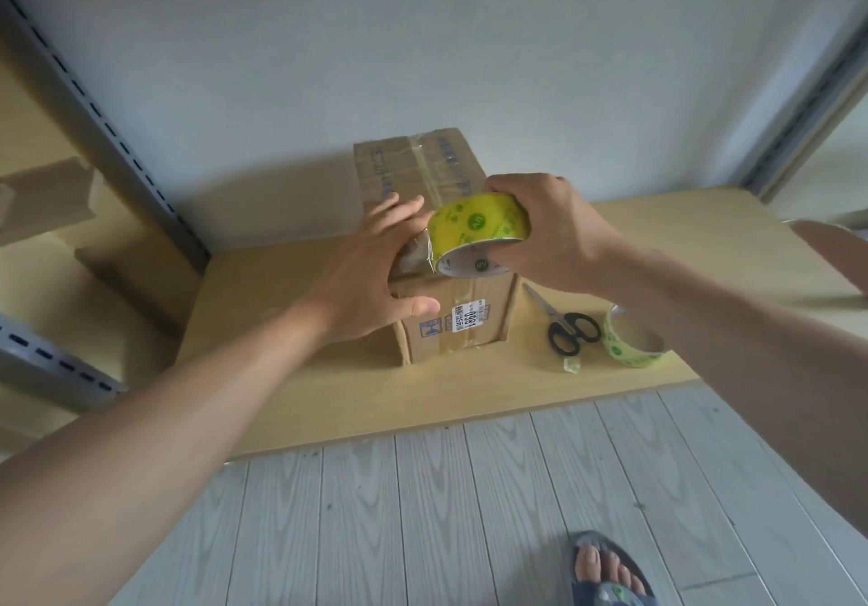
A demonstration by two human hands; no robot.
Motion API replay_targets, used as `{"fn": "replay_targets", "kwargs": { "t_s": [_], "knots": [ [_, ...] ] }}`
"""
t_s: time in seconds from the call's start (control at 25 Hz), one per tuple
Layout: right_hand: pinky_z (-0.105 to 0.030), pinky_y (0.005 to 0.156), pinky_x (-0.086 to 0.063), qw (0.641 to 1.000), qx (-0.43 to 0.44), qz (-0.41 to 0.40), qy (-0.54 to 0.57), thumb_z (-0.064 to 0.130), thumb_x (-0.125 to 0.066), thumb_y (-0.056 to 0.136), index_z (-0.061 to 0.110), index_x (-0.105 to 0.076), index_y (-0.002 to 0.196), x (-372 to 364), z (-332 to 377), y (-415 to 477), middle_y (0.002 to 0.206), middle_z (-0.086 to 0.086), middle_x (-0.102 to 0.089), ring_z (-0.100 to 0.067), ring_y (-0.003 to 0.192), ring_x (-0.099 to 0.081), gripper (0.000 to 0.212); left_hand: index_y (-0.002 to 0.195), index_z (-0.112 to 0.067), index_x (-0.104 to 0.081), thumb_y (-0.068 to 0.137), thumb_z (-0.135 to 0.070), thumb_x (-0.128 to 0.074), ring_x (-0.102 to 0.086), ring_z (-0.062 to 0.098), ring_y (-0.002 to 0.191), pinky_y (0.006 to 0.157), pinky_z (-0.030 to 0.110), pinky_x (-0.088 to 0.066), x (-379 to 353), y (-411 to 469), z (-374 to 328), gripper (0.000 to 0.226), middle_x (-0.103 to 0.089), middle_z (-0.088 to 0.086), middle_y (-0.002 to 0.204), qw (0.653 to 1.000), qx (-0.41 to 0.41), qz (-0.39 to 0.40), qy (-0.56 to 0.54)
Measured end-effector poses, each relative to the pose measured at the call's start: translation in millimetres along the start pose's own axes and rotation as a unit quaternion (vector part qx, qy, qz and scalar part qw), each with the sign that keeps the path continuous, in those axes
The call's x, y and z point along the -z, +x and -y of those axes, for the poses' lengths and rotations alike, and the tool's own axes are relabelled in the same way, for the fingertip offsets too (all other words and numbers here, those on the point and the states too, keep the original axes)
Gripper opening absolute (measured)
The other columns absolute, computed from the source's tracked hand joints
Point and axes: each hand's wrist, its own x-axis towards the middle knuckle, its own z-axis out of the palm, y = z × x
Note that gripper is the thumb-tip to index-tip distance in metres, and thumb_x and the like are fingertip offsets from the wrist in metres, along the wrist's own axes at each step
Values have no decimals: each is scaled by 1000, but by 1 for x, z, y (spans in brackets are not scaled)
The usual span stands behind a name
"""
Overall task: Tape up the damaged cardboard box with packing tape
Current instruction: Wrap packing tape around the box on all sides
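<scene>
Fingers (399, 215) of the left hand (371, 272) lie straight and spread, pressing flat on top of the cardboard box (451, 323) — it sits on the wooden shelf (300, 370) near the wall. Beside them the right hand (554, 229) curls round the yellow-green tape roll (479, 225), a short clear strip running down to the box. Further right lie black scissors (570, 330) and a second roll (634, 340).

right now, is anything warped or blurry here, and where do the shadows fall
Head view: wide-angle bending tilts the shelf rail outward at the edge; light is soft and even, no harsh glare; the cardboard box throws a faint shadow leftward onto the table; print on the box top is smeared, the tape roll in the right hand fairly sharp.
</scene>
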Motion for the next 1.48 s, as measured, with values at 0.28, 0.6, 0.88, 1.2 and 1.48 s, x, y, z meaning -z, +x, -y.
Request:
{"fn": "replay_targets", "kwargs": {
  "t_s": [0.28, 0.6, 0.88, 1.2, 1.48],
  "knots": [
    [-30, 47, -32, 990, 45, 49, -122, 45, -83, 66, 19, -52, 62, 43, -2, -1, 51, 2, -42, -14, 50, -35, 41, 157, -21, -31, 76, -45, -85, -4, 10, 156, 121, 18, -3, 5, -7, 12, 100, -19, -5, 167, 1000, -24, 9, 12],
    [-24, 48, -28, 960, -73, 67, -261, 50, -84, 67, 17, -55, 69, 53, -44, -25, 61, -7, -49, -22, 55, -38, 45, 158, -23, -29, 74, -65, -68, 1, 10, 156, 123, 30, -8, 0, 2, 17, 101, -16, -4, 168, 999, -39, 32, -5],
    [-25, 49, -29, 962, -82, 82, -249, 48, -83, 69, 18, -46, 64, 33, -64, -15, 59, -1, -44, -20, 53, -37, 49, 158, -22, -29, 73, -72, -65, 2, 7, 156, 123, 34, -12, 0, 1, 23, 105, -16, -5, 168, 998, -44, 32, -34],
    [-24, 46, -28, 974, -91, 89, -189, 28, -73, 76, 21, -43, 58, -1, -70, -9, 55, 3, -47, -24, 55, -45, 36, 155, -33, -20, 68, -93, -49, -18, 19, 155, 121, 65, -14, 32, 11, -14, 110, -13, -8, 168, 973, 44, 142, 178],
    [-23, 46, -31, 974, -103, 81, -184, 24, -71, 78, 25, -45, 59, -9, -75, -10, 57, 3, -54, -19, 53, -53, 31, 151, -63, -2, 86, -73, -52, 14, 31, 155, 113, 77, 8, -5, 49, -50, 83, 22, -8, 167, 975, 6, 150, 164]
  ]
}}
